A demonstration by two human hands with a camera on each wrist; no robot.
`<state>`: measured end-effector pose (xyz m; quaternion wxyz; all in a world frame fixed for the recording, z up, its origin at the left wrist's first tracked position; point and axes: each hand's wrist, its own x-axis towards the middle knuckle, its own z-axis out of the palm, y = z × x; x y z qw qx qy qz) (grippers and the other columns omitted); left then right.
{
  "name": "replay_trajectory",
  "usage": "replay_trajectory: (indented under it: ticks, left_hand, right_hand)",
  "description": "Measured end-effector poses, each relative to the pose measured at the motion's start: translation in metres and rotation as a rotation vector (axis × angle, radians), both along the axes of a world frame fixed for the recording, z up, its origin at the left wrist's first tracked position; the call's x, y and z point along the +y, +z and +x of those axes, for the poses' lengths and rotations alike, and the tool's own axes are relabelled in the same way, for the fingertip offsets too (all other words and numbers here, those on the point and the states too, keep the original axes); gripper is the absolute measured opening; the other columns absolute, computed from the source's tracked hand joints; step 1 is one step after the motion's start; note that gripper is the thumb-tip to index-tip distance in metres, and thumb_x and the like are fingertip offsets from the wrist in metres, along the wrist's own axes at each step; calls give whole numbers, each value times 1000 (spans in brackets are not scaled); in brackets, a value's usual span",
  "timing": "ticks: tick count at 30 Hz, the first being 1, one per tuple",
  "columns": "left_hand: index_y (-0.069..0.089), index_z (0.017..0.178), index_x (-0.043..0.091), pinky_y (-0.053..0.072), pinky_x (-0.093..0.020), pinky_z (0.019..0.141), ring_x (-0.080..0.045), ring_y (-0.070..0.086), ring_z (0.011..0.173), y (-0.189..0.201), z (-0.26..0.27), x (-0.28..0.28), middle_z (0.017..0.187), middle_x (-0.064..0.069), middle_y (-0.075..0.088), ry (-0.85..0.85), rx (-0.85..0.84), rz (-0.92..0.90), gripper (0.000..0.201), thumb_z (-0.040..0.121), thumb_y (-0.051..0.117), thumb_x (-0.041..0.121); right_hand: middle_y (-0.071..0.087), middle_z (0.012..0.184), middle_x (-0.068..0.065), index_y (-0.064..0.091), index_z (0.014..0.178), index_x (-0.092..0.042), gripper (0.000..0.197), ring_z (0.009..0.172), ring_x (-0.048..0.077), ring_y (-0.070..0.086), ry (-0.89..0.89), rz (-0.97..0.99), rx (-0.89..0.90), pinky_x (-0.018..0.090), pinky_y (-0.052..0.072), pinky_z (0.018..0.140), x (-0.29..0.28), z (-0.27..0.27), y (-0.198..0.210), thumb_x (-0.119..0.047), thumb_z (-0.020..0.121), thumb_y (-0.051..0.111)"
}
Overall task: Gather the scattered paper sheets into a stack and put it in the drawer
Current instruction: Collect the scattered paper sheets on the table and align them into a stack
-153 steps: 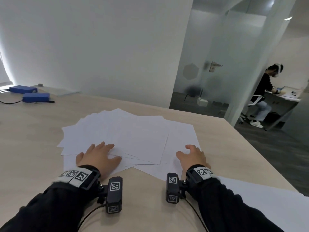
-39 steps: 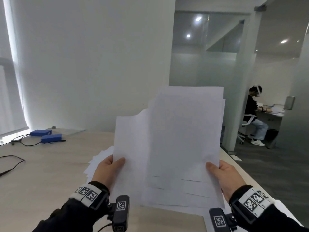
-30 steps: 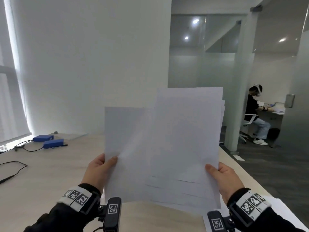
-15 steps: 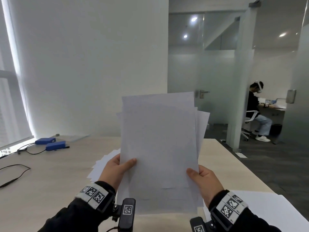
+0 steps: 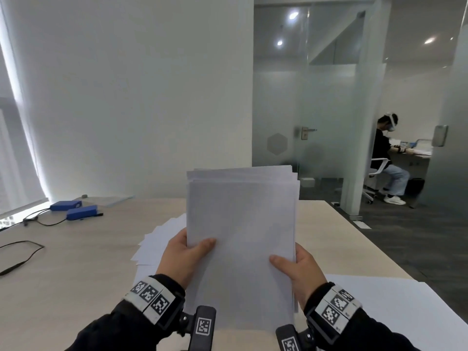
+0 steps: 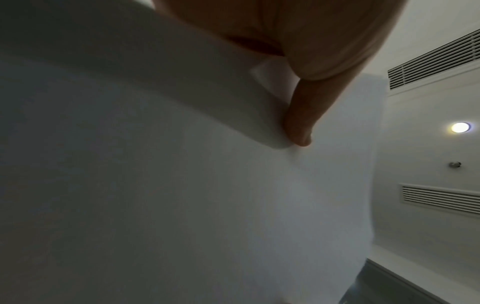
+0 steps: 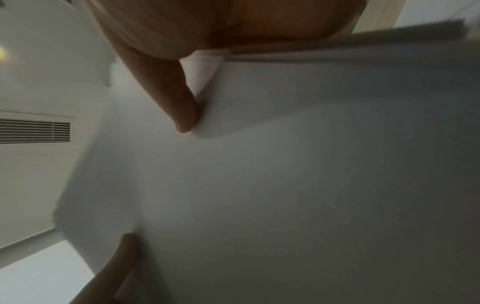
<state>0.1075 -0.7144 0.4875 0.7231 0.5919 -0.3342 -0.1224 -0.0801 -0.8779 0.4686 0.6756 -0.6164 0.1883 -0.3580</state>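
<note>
I hold a stack of white paper sheets [image 5: 241, 224] upright above the wooden table [image 5: 63, 274]. My left hand [image 5: 186, 257] grips its left edge with the thumb on the front. My right hand [image 5: 295, 268] grips the right edge the same way. The top edges sit slightly uneven. More white sheets [image 5: 159, 239] lie fanned on the table behind the left hand. In the left wrist view a thumb [image 6: 301, 115] presses on the paper stack [image 6: 182, 205]. In the right wrist view a thumb [image 7: 182, 98] presses on the stack [image 7: 285, 185]. No drawer is in view.
Two blue boxes [image 5: 73, 210] and black cables [image 5: 20, 257] lie at the table's far left. A large white sheet [image 5: 392, 310] covers the near right corner. Beyond a glass partition [image 5: 316, 110] a seated person [image 5: 387, 158] works at a desk.
The sheets were spread flat under both hands, then lifted upright as a wide uneven fan. Both hands have moved inward, squaring the fan into a narrower stack that now sits lower.
</note>
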Motion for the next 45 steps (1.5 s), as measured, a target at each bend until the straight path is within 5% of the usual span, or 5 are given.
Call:
replay_trajectory:
  ticks: [13, 21, 27, 36, 45]
  left_hand:
    - [63, 119, 27, 57, -45, 87, -20, 73, 99, -15, -6, 6, 110, 1, 75, -18, -6, 8, 67, 58, 85, 45]
    - [69, 106, 23, 56, -44, 83, -25, 72, 94, -33, -13, 3, 99, 1, 77, 12, 43, 131, 17, 90, 69, 16]
    - [69, 99, 36, 56, -49, 86, -26, 73, 93, -4, -21, -2, 99, 2, 77, -19, -54, 139, 26, 74, 66, 32]
    - [52, 129, 34, 53, -37, 80, -18, 70, 88, 5, -69, -49, 100, 1, 70, -156, -187, 464, 47, 86, 71, 30]
    - [63, 117, 14, 47, -29, 55, -24, 74, 78, -31, -151, -95, 100, -5, 77, -469, 292, 547, 36, 95, 61, 43]
  right_hand:
    - [75, 100, 16, 68, 106, -8, 24, 85, 32, 73, -19, 26, -52, 43, 59, 74, 6, -6, 1, -2, 83, 72]
    - [75, 94, 7, 66, 103, -22, 30, 86, 23, 70, -26, -147, 158, 43, 56, 80, 9, -11, -7, -25, 74, 60]
    - [57, 57, -6, 65, 90, -17, 17, 49, 18, 41, 32, -212, 251, 24, 30, 44, 7, -46, 11, -23, 77, 57]
    - [35, 48, -5, 58, 80, -10, 11, 42, 15, 25, -271, -31, 272, 22, 21, 46, -19, -122, 4, -17, 83, 50]
    - [56, 75, 14, 51, 105, -4, 11, 45, 21, 53, -453, 401, 60, 24, 38, 38, -29, -186, -31, -12, 97, 54]
